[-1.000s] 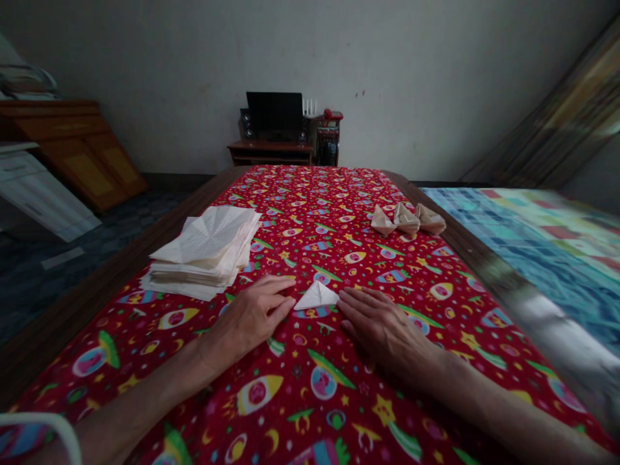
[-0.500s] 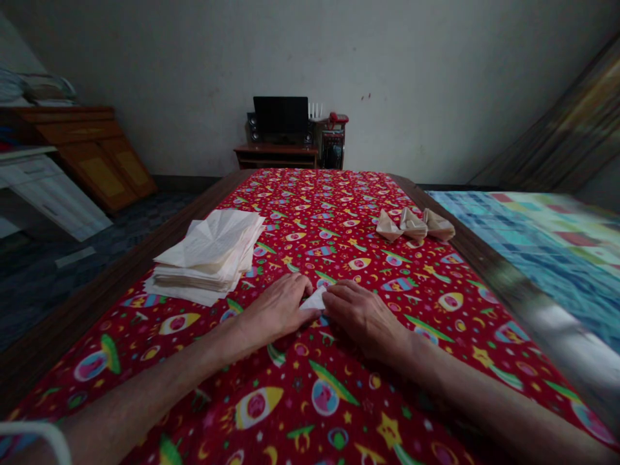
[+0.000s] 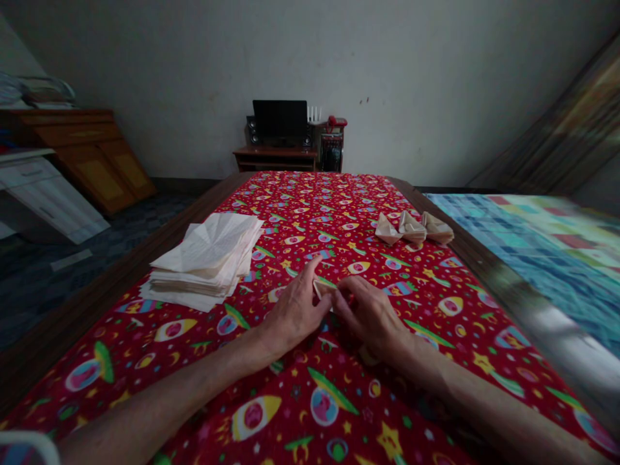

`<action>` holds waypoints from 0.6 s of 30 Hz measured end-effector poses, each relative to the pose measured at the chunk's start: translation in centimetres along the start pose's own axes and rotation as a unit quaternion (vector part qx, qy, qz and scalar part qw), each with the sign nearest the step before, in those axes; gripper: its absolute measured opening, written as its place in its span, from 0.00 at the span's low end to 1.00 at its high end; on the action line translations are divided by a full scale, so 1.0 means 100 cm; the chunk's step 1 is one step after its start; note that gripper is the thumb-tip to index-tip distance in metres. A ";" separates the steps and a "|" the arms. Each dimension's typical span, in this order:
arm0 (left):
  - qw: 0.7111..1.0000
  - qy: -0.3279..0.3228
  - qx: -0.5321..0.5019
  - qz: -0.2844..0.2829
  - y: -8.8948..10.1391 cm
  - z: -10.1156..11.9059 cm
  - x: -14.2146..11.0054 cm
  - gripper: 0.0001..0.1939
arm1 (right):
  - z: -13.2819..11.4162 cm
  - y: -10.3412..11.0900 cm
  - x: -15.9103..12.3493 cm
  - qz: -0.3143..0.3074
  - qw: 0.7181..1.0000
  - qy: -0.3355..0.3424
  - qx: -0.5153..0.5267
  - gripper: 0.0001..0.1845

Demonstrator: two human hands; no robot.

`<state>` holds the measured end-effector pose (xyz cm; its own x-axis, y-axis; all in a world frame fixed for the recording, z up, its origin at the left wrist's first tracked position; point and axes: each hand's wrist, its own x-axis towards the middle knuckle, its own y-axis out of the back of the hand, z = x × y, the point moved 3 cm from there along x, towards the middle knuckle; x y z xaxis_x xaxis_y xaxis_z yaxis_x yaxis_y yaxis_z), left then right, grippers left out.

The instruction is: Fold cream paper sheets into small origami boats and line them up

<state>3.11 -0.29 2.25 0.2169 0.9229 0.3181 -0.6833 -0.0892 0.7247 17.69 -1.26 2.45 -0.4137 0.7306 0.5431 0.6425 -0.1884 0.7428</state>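
Between my two hands is a small folded piece of paper (image 3: pixel 323 289), mostly covered by my fingers. My left hand (image 3: pixel 298 311) grips its left side, thumb in front and fingers behind. From the right, my right hand (image 3: pixel 369 313) pinches the paper with thumb and fingertips. A stack of creased paper sheets (image 3: pixel 206 255) lies to the left, beyond my left forearm. Three folded paper shapes (image 3: pixel 411 227) stand in a row, touching or nearly touching, at the far right of the cloth.
A red patterned cloth (image 3: pixel 334 200) covers the table, whose dark wooden edge (image 3: pixel 477 265) shows at the sides. A bed (image 3: pixel 527 258) adjoins on the right. Past the table's far end, a monitor (image 3: pixel 281 119) sits on a low stand. Cabinets (image 3: pixel 106 165) are at left.
Both hands have turned and the folded paper between them is lifted and tilted, with its edge now facing me. My left fingers point farther up. The stack and the row of shapes stay put.
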 end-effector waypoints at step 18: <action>0.981 -0.177 0.074 -0.042 0.006 -0.008 -0.003 0.04 | 0.017 -0.006 -0.001 -0.095 0.979 0.017 -0.178 0.10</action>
<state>2.06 -0.37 2.12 0.5138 0.7443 0.4267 -0.5502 -0.0958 0.8295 18.45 -0.08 1.23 -0.5286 0.7542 0.3895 0.2890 -0.2715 0.9180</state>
